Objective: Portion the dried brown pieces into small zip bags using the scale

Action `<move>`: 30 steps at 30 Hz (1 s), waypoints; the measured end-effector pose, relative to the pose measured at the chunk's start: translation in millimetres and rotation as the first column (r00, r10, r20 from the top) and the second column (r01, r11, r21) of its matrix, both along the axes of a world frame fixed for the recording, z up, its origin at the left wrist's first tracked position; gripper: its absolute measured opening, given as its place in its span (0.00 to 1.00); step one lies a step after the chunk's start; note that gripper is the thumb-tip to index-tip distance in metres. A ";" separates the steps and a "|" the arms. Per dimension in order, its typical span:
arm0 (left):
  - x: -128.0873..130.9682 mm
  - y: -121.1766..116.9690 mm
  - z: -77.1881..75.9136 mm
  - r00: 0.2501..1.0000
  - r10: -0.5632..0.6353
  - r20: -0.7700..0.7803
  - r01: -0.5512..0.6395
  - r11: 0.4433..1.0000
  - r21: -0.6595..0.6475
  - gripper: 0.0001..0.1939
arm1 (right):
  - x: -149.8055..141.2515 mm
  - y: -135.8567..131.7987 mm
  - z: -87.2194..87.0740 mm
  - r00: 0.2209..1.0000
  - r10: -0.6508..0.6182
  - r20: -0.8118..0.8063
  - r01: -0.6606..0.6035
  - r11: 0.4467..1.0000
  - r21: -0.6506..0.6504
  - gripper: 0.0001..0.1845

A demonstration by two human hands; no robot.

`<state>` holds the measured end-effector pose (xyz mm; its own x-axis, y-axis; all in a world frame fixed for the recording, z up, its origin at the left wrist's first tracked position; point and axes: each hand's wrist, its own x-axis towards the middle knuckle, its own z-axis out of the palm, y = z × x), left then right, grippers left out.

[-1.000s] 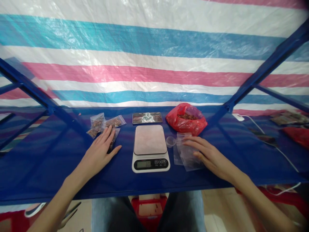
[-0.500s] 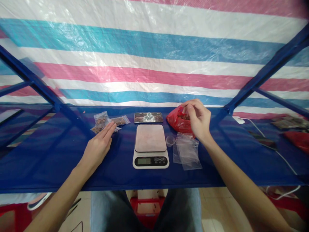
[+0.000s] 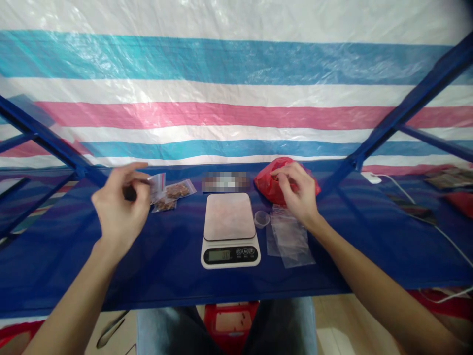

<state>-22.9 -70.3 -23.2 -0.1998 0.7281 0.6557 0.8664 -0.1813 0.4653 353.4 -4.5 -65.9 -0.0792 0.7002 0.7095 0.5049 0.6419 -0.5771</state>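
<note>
My left hand is raised above the blue table, its fingers pinched on a small clear zip bag. Just beyond it lie two small bags filled with brown pieces. My right hand reaches into the mouth of a red plastic bag that holds brown pieces; its fingers are curled together and what they pinch is hidden. A white digital scale stands between my hands, its plate bare. To its right are a small clear cup and a pile of flat clear bags.
A phone lies behind the scale. Blue metal frame bars slant up on both sides before a striped tarp. A white charger and cable run along the right. A red stool sits under the table.
My left hand has lifted off the table with a small clear bag. My right hand went from the flat clear bags up to the red bag and stays at its mouth.
</note>
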 end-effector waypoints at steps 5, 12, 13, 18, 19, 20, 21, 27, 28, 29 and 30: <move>47.5 71.5 54.4 0.739 -0.476 0.477 0.487 0.866 0.111 0.24 | -39.8 15.7 34.0 0.953 0.290 -0.090 -0.303 0.933 -0.195 0.15; 104.3 135.0 61.7 0.540 -0.619 0.571 0.663 0.730 0.164 0.25 | -91.2 74.5 89.8 0.844 0.397 -0.360 -0.513 0.793 -0.328 0.22; 107.0 137.4 59.7 0.519 -0.636 0.571 0.682 0.711 0.171 0.24 | -93.0 81.2 90.5 0.837 0.375 -0.399 -0.516 0.783 -0.347 0.22; 102.4 147.3 50.3 0.445 -0.644 0.622 0.759 0.640 0.120 0.30 | -83.8 99.5 80.1 0.799 0.300 -0.522 -0.541 0.736 -0.406 0.24; 100.0 149.6 49.0 0.442 -0.635 0.633 0.754 0.645 0.122 0.31 | -79.4 100.5 79.2 0.799 0.309 -0.517 -0.551 0.721 -0.421 0.24; 97.8 151.8 48.0 0.438 -0.627 0.644 0.749 0.650 0.124 0.33 | -74.5 100.8 79.4 0.802 0.332 -0.497 -0.563 0.699 -0.441 0.23; 95.7 153.7 47.3 0.433 -0.619 0.655 0.749 0.651 0.120 0.34 | -69.4 100.7 80.8 0.809 0.367 -0.459 -0.571 0.676 -0.465 0.23; 86.4 156.4 45.7 0.427 -0.602 0.674 0.824 0.567 -0.016 0.30 | -50.1 101.1 93.4 0.795 0.576 -0.189 -0.571 0.609 -0.550 0.18; 85.3 157.4 44.7 0.431 -0.603 0.671 0.824 0.566 -0.022 0.29 | -50.4 102.4 93.3 0.789 0.580 -0.202 -0.584 0.605 -0.541 0.17; 84.3 159.2 43.4 0.440 -0.603 0.665 0.818 0.574 -0.020 0.28 | -51.4 104.1 92.3 0.783 0.580 -0.225 -0.597 0.600 -0.532 0.18; 83.5 161.7 41.7 0.456 -0.604 0.654 0.804 0.594 -0.013 0.26 | -52.9 105.8 90.8 0.776 0.580 -0.249 -0.611 0.591 -0.527 0.18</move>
<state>60.6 91.4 18.5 0.2449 0.9016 0.3565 0.0722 -0.3836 0.9207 300.5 101.3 24.9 -0.6015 0.7660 0.2267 0.0910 0.3476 -0.9332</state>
